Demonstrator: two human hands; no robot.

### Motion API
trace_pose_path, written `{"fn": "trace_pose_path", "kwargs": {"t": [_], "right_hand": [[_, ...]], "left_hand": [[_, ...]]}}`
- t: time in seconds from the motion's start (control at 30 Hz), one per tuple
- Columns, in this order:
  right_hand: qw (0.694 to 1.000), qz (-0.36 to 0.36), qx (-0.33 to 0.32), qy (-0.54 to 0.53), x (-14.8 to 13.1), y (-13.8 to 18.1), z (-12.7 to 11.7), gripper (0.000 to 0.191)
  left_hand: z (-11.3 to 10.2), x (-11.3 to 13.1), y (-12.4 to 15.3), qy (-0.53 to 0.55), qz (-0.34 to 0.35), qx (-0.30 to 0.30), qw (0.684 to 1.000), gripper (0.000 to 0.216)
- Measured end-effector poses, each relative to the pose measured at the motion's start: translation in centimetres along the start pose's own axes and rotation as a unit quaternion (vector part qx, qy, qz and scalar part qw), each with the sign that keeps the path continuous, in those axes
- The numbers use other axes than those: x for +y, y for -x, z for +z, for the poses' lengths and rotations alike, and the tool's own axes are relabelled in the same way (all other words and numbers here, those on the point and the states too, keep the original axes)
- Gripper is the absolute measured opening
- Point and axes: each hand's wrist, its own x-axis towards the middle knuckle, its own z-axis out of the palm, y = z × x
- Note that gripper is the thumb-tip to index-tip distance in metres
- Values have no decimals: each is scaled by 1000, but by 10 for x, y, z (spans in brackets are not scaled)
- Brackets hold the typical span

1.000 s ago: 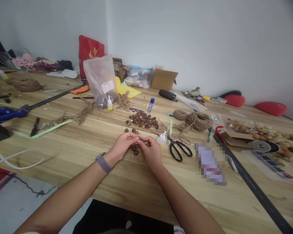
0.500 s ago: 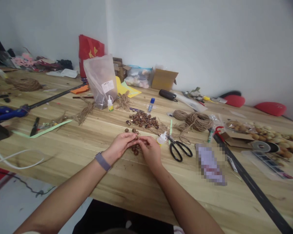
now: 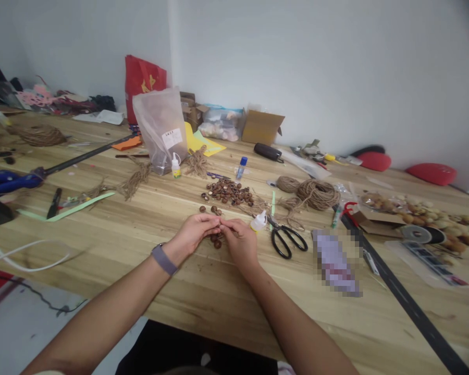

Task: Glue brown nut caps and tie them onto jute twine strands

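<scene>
My left hand [image 3: 197,232] and my right hand [image 3: 240,239] meet over the wooden table, fingertips pinched together. What they hold is small and mostly covered by the fingers, so I cannot make it out. Round brown nut shells [image 3: 218,244] lie just beneath and between the hands, and a few more [image 3: 202,209] sit right behind the fingertips. Farther back is a loose pile of open, halved nut shells [image 3: 230,191]. Close to my right hand, a small white glue bottle [image 3: 259,222] leans over beside black-handled scissors [image 3: 287,240].
Behind the pile stand a glue stick [image 3: 241,169], another small glue bottle [image 3: 175,166] and a translucent bag [image 3: 158,127]. A coil of twine [image 3: 318,194] lies to the right, near a cardboard box [image 3: 379,225]. A blurred purple item [image 3: 336,263] lies at front right.
My fingertips have shifted slightly and closed nearer together. A brown shell that showed at the left fingertips is now mostly out of sight. The things on the table stay put.
</scene>
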Motion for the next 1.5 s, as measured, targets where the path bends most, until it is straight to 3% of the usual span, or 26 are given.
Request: {"fn": "trace_pose_path", "kwargs": {"t": [0.5, 0.73, 0.87, 1.07, 1.27, 1.5], "right_hand": [[999, 41, 6, -14, -4, -1, 2, 13], [998, 55, 0, 14, -6, -4, -3, 19], [998, 4, 14, 64, -4, -7, -8, 18], [993, -62, -53, 84, -1, -8, -6, 26], [996, -16, -40, 82, -3, -7, -6, 23], [997, 70, -19, 35, -6, -8, -7, 22]], "left_hand": [[-1, -4, -3, -30, 32, 15, 999, 29], [-1, 1, -3, 10, 17, -3, 1000, 22], [-2, 4, -3, 15, 11, -4, 1000, 17], [-2, 4, -3, -10, -7, -33, 999, 10], [0, 5, 1, -28, 18, -22, 999, 26], [0, 1, -2, -148, 83, -9, 985, 35]]}}
